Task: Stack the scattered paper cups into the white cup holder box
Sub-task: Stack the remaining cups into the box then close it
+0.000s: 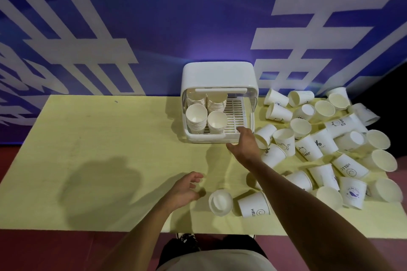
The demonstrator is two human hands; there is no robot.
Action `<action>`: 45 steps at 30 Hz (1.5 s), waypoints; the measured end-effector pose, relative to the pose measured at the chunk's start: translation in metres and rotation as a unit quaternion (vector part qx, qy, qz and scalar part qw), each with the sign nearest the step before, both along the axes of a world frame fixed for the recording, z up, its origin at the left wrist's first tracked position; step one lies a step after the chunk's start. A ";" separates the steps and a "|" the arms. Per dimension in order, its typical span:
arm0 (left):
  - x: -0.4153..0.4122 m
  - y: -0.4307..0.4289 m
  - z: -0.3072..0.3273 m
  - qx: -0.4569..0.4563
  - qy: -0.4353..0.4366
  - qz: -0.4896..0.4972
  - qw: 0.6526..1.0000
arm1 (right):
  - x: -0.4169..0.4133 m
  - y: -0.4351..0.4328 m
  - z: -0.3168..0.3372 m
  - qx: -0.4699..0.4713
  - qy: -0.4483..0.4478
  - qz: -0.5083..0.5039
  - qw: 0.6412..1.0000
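Note:
The white cup holder box (220,75) stands open at the back of the yellow table, with several stacks of paper cups (196,116) in its left half and bare slatted tray on the right. My right hand (243,142) reaches to the box's front right corner, fingers on its lower rim, holding no cup. My left hand (186,189) hovers above the table with loosely curled fingers, empty. Just to its right lie a short stack of cups (221,202) and a single cup marked HELLO (254,204), both on their sides. Many scattered cups (326,138) cover the table's right side.
The yellow table (99,138) reaches to a blue wall with large white characters. Its front edge runs just above my lap, and red floor shows on the left and right. The cup pile spreads to the table's right edge.

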State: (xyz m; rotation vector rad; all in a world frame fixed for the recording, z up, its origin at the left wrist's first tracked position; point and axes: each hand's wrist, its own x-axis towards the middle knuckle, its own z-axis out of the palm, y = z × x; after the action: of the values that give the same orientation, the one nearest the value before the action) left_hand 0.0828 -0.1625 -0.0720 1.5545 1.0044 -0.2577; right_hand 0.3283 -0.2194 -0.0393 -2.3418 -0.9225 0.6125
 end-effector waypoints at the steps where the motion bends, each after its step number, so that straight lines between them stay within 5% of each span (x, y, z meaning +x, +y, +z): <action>1: -0.002 -0.004 -0.002 0.001 0.004 -0.021 1.000 | 0.000 -0.005 -0.001 0.002 0.002 -0.004 1.000; 13: -0.001 -0.040 -0.011 0.099 -0.022 -0.219 0.971 | 0.002 -0.052 -0.016 -0.007 -0.003 -0.048 0.999; 31: 0.046 -0.021 0.000 0.120 -0.077 -0.026 0.989 | 0.036 -0.075 -0.021 -0.084 -0.087 -0.230 0.966; 45: 0.102 0.027 0.044 0.177 -0.143 0.145 0.963 | 0.040 -0.060 -0.021 -0.121 0.043 -0.290 0.948</action>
State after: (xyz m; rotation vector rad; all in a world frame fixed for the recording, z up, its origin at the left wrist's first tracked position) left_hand 0.1845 -0.1353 -0.0284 1.6764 1.0688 0.3609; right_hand 0.3681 -0.2796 -0.0602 -2.6024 -0.0917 0.5921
